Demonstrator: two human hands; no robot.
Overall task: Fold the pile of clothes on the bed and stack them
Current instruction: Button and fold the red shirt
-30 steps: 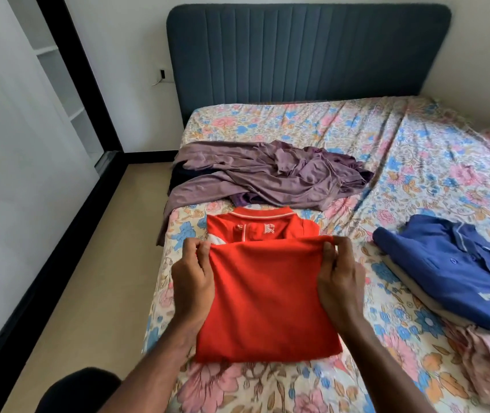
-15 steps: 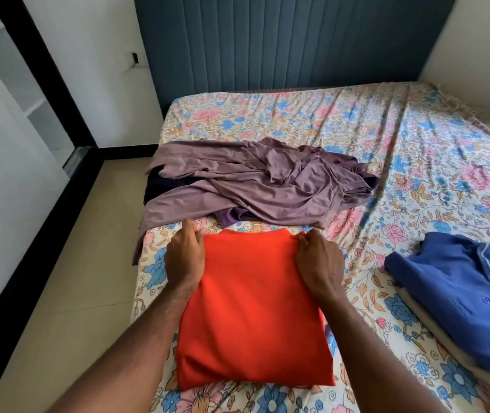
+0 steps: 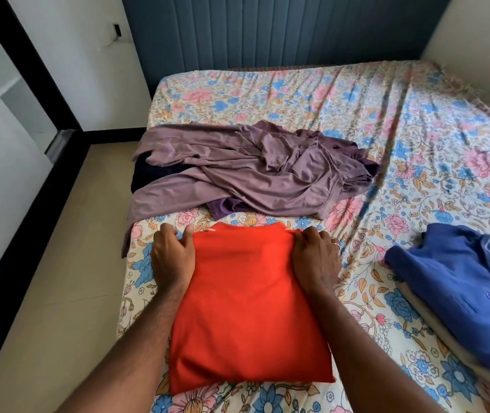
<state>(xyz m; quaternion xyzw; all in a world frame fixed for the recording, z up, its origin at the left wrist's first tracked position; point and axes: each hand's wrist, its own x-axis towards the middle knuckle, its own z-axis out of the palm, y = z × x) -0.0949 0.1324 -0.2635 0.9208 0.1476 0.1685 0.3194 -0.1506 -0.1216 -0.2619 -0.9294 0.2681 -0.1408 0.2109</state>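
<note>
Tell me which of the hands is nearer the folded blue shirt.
Right. The right hand grips the red shirt's far right corner, on the side facing the blue shirt; the left hand holds the opposite corner, farther away.

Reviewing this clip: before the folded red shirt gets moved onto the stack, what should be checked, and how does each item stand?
1. Red shirt folded into a compact rectangle: ok.
2. Left hand and right hand at its far corners: ok; grip underneath cannot tell.
3. Collar tucked in: not ok, a sliver shows at the far edge.
4. Blue shirt on top of the stack lies flat enough to take another: ok.
5. Path to the stack over the floral sheet: ok.
6. Mauve garment left to fold: not ok, crumpled.
</note>
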